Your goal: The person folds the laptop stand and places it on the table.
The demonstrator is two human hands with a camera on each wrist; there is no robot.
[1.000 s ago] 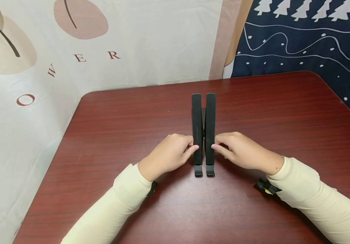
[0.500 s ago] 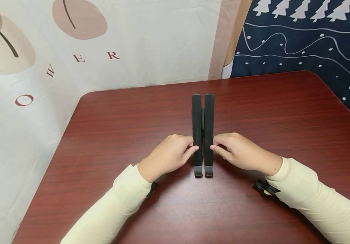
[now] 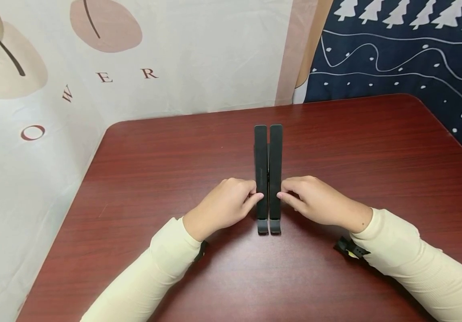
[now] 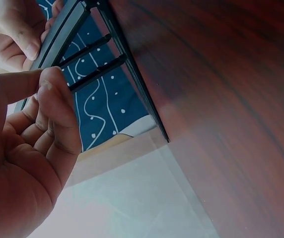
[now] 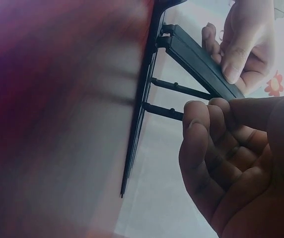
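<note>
A black folding laptop stand (image 3: 276,165) stands on the table in the head view, its two long bars side by side with a thin gap between them. My left hand (image 3: 222,203) pinches the left bar between thumb and curled fingers. On the other side, my right hand (image 3: 321,201) holds the right bar the same way. Both wrist views show the raised upper bars, the base rail (image 4: 137,74) along the table and thin support struts (image 5: 177,89) joining them. Small hooked lips (image 3: 275,226) are at the near ends of the bars.
The dark red wooden table (image 3: 166,156) reaches the wall hangings at its far edge. A pale printed cloth (image 3: 214,53) hangs behind and to the left, a navy tree-patterned one (image 3: 396,58) at the right. Black straps (image 3: 351,247) show at both wrists.
The right bar has shifted slightly left, with my right hand on it, so the gap between the two bars is narrower. My left hand has stayed almost in place.
</note>
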